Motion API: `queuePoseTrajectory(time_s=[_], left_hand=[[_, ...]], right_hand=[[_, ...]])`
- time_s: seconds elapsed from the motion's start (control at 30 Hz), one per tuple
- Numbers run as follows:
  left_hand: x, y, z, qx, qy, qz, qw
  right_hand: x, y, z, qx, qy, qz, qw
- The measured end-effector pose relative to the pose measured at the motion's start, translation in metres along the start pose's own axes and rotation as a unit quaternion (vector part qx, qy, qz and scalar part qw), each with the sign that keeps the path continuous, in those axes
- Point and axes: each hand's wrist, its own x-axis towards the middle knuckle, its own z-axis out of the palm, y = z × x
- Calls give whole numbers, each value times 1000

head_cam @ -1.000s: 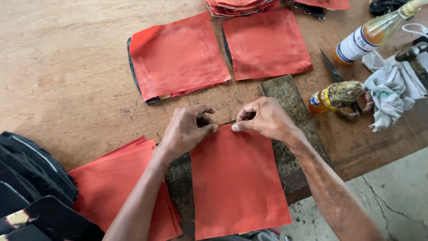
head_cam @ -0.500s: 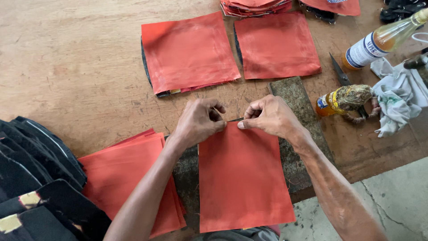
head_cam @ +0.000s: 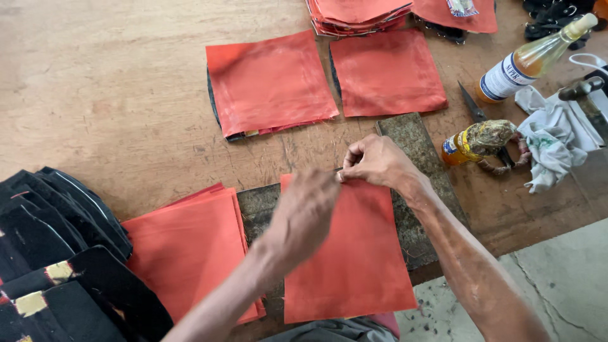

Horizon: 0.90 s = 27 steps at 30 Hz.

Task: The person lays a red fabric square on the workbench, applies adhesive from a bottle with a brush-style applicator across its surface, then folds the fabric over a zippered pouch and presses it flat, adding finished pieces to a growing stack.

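At the near edge of a worn wooden tabletop (head_cam: 95, 95), a flat orange-red square of material (head_cam: 351, 259) lies on a dark, rough slab (head_cam: 415, 142). Both hands meet at the square's far edge. The right hand (head_cam: 373, 161) has its fingers pinched together on that edge. The left hand (head_cam: 307, 212) is blurred and covers the edge beside it; whether its fingers grip the material cannot be told.

Just left of the square sits a stack of like orange-red squares (head_cam: 187, 247), and farther left a pile of black pieces (head_cam: 57, 253). Beyond the hands lie two more orange-red squares (head_cam: 269, 82) side by side, with another stack (head_cam: 358, 12) behind them. To the right are a small glue-crusted bottle (head_cam: 478, 140), a tall bottle of pale yellow liquid (head_cam: 532, 60), a blade (head_cam: 472, 104) and a crumpled white rag (head_cam: 554, 133).
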Motion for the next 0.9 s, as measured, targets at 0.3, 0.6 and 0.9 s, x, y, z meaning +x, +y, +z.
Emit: queuePoseTrajectory(time_s=[0.3,0.6,0.9], left_hand=[[1,35,34,-14,21,15,1000],[47,54,32,-27,0,-63,998],[27,80,-19,13,45,-78,996]], right_hand=[[17,33,-39,31,-72,-104,992],[22,48,-60,92,-73,-86,989],[-16,13,-56,81,-21,-102,991]])
